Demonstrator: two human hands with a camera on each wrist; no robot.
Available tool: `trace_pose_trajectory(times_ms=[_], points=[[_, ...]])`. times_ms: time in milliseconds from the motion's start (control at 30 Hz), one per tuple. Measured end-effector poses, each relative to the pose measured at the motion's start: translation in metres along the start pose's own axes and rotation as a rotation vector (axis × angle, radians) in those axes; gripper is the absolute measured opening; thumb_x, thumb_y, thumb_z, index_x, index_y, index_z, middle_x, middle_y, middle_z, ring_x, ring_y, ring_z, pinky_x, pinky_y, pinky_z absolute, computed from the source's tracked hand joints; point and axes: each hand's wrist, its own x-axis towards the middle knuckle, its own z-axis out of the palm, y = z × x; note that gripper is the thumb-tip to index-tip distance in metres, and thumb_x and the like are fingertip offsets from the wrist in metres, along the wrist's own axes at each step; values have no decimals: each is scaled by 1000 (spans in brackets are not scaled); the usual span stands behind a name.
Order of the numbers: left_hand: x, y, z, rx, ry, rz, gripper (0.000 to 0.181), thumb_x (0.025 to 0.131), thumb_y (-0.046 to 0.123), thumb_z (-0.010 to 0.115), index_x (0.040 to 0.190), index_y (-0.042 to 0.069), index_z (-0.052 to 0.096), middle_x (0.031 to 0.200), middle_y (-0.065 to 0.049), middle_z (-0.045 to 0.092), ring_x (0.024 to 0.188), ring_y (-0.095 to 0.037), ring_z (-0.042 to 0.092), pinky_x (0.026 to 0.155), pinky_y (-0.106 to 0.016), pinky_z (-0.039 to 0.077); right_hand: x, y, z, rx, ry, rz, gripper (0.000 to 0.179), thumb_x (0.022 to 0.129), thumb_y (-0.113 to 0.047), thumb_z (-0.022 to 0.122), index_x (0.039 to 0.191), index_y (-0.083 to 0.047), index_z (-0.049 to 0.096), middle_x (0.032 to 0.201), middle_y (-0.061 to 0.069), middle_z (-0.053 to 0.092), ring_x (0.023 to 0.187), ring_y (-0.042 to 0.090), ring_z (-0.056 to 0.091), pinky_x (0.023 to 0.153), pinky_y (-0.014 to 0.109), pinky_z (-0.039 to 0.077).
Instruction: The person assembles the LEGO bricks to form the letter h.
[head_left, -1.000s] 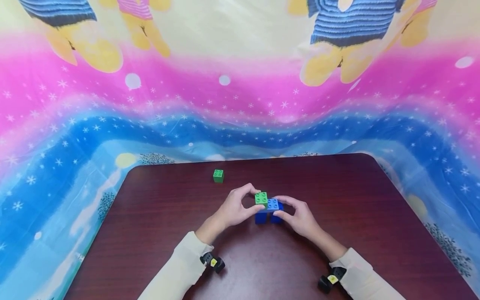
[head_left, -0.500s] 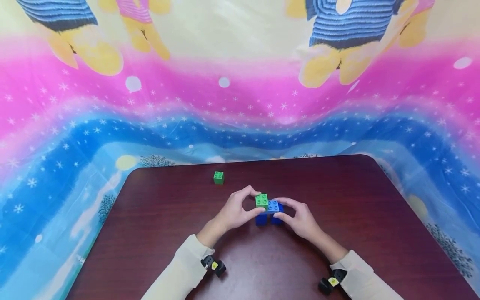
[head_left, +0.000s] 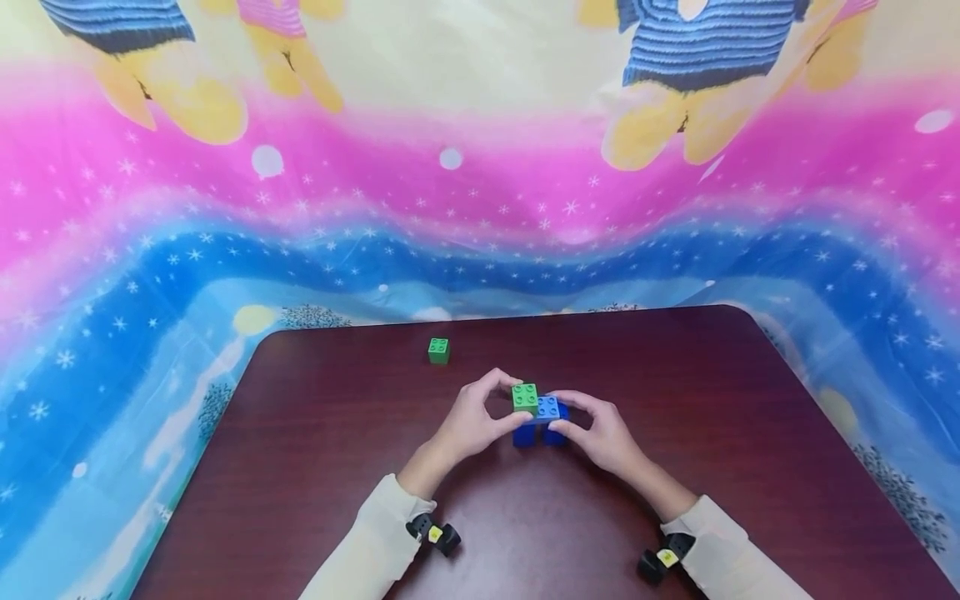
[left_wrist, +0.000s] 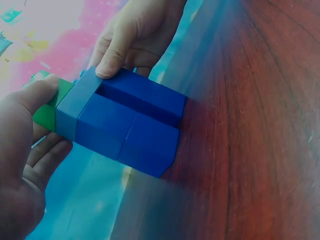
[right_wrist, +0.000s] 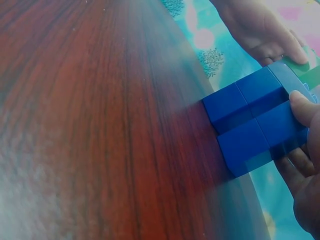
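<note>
A small build of toy building blocks stands on the table in front of me. Two side-by-side columns of dark blue blocks (left_wrist: 127, 130) carry a lighter blue brick (head_left: 548, 407) that bridges their tops. On the left half of that brick sits a green four-stud brick (head_left: 525, 397). My left hand (head_left: 474, 417) pinches the green brick between thumb and fingers. With its thumb in front and fingers behind, my right hand (head_left: 604, 433) grips the upper right of the blue build. In the right wrist view the columns' feet touch the tabletop.
A second green brick (head_left: 438, 351) lies apart near the back of the dark red-brown table (head_left: 337, 392). Behind the table hangs a patterned cloth (head_left: 480, 208). Each wrist wears a small black camera.
</note>
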Motion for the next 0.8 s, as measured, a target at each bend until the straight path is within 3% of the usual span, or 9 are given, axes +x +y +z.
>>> trace_pose_trajectory(times_ms=[300,533,800], points=[[-7,-1,2,26,29,-6,41,91,23,80,125,15,60,114,-2,72,103,-17,69,90,-39,58,0,3,1,6,0,-33,42,91,-18,77,131,-12,67,121,5,72,106,19,68,92,46,57],[-11,1,-2,38,-18,-20,43,94,22,77,131,14,58,117,-2,70,106,-15,67,92,-42,57,1,-1,2,13,-4,10,42,90,-11,77,131,-7,66,123,10,71,107,24,67,94,50,55],[-20,3,-10,199,-97,-54,55,101,32,67,150,13,51,146,-4,58,136,-21,52,111,-48,43,-1,-29,-1,14,-4,34,41,90,-2,76,129,2,65,121,19,70,105,32,66,94,60,52]])
